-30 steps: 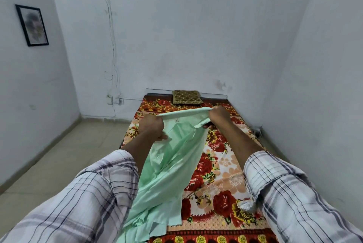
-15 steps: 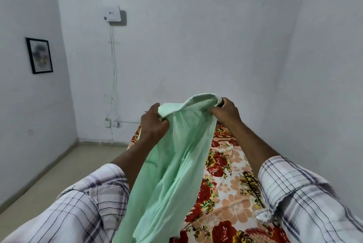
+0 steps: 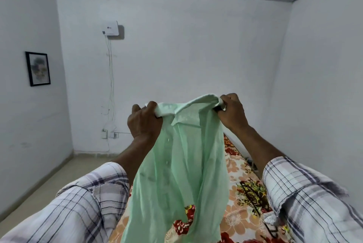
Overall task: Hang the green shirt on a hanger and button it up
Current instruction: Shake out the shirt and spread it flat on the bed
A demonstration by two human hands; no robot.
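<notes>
Two hands hold up a green shirt (image 3: 182, 164) by its collar, w/ left hand (image 3: 144, 123) & right hand (image 3: 232, 114) fingers curled tight, pinching fabric; shirt hangs above a floral bed (image 3: 243, 193).

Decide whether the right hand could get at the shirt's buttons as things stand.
Probably not yet. The right hand is shut on the shirt collar, as is the left hand, holding it up. The buttons hang in open view, but letting go would drop that side.
</notes>
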